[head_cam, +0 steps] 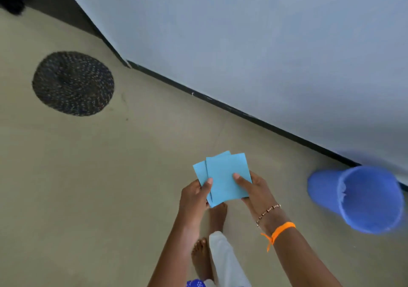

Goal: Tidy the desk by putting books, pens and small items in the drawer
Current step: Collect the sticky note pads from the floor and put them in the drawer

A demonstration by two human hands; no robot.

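Note:
A small stack of light blue booklets (223, 176) is held over the floor in front of me, fanned so that two or three covers show. My left hand (194, 196) grips the stack's left edge, thumb on top. My right hand (254, 187) grips the right edge, its thumb pressed on the top cover. Neither a desk nor a drawer is in view.
A blue plastic bucket (362, 198) stands on the floor at the right, close to the pale wall (265, 43). A round dark woven mat (72, 83) lies on the beige floor at the left. My bare feet (207, 242) are below the hands.

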